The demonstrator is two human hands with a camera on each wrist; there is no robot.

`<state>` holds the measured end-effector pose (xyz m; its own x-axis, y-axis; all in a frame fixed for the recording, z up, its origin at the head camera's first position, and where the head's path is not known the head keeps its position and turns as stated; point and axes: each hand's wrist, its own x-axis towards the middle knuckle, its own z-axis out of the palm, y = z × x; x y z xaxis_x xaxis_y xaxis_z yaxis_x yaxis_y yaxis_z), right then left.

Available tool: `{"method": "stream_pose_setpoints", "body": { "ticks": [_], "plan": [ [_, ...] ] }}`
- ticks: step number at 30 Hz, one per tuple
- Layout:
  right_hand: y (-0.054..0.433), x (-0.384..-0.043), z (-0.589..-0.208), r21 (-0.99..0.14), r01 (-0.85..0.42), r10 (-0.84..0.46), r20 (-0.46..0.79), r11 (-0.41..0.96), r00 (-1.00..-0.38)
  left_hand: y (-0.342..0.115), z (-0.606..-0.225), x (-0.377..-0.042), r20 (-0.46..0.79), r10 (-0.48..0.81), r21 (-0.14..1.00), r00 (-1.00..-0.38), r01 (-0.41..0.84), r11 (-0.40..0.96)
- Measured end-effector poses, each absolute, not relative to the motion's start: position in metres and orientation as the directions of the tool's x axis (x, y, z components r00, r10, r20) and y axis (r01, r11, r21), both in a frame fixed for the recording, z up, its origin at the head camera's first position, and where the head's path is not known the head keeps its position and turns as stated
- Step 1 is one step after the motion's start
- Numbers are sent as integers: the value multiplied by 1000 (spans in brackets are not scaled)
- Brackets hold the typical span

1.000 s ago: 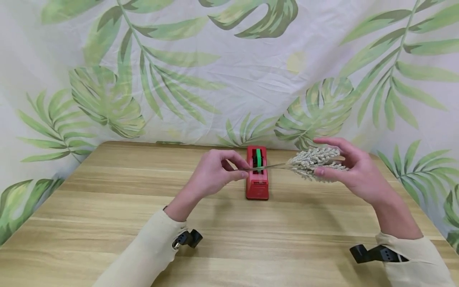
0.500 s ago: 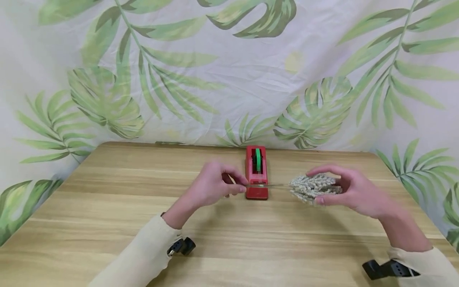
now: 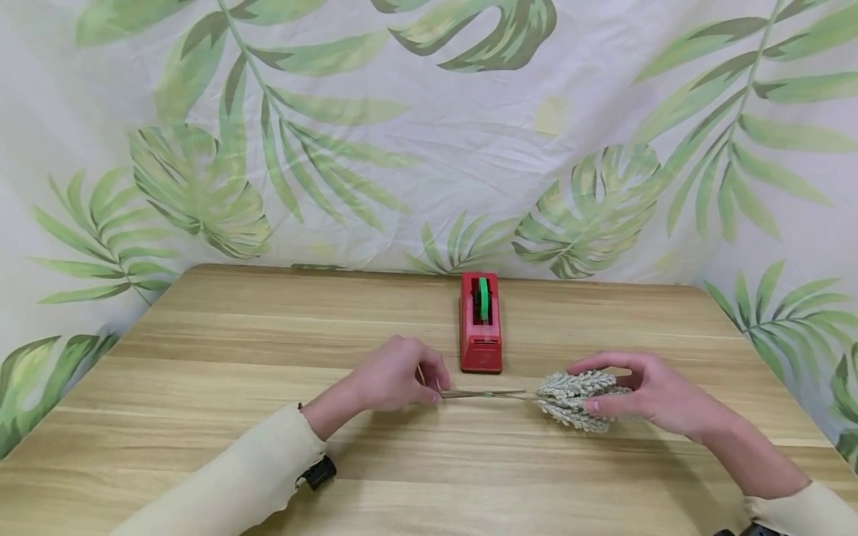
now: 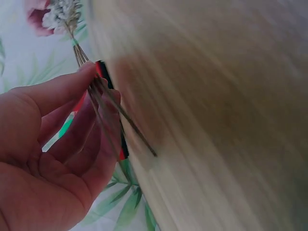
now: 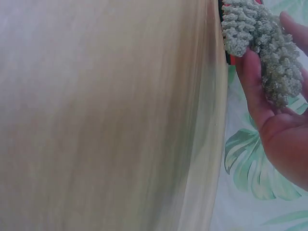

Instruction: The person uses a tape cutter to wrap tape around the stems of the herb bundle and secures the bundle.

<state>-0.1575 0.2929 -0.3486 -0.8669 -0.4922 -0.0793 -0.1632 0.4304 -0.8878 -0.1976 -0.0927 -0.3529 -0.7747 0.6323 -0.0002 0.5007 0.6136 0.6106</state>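
Observation:
A bunch of dried flowers with pale grey-green, grainy heads [image 3: 570, 402] lies level, close over the table in front of the tape dispenser. Its thin brown stems [image 3: 482, 394] point left, and my left hand [image 3: 402, 376] pinches them near their ends between thumb and fingers. In the left wrist view the loose stem ends [image 4: 139, 134] spread out past the fingers, and a bit of green [image 4: 74, 42] shows round the stems just below the heads. At the other end my right hand [image 3: 663, 394] holds the heads, thumb on the near side and fingers on the far side.
A red tape dispenser [image 3: 481, 353] with a green roll [image 3: 484, 298] stands behind the stems, toward the back of the wooden table [image 3: 234, 335]. Behind the table's far edge hangs a leaf-patterned cloth [image 3: 469, 149].
Both hands have brought the dried flowers nearer to the person and lower, from over the tape dispenser to in front of it. The dispenser has stayed in place.

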Motion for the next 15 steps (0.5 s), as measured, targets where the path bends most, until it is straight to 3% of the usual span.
{"method": "stream_pose_setpoints", "body": {
  "ticks": [5,15],
  "plan": [
    [294,-155,-348,-843,-234,-481,-33,484,-876,-89,-353,-197,-3,649,549,-760,541,636],
    [292,-151,-350,-727,-354,-472,46,588,-880,-89,-355,-194,-22,621,549,-783,510,662]
  ]
}}
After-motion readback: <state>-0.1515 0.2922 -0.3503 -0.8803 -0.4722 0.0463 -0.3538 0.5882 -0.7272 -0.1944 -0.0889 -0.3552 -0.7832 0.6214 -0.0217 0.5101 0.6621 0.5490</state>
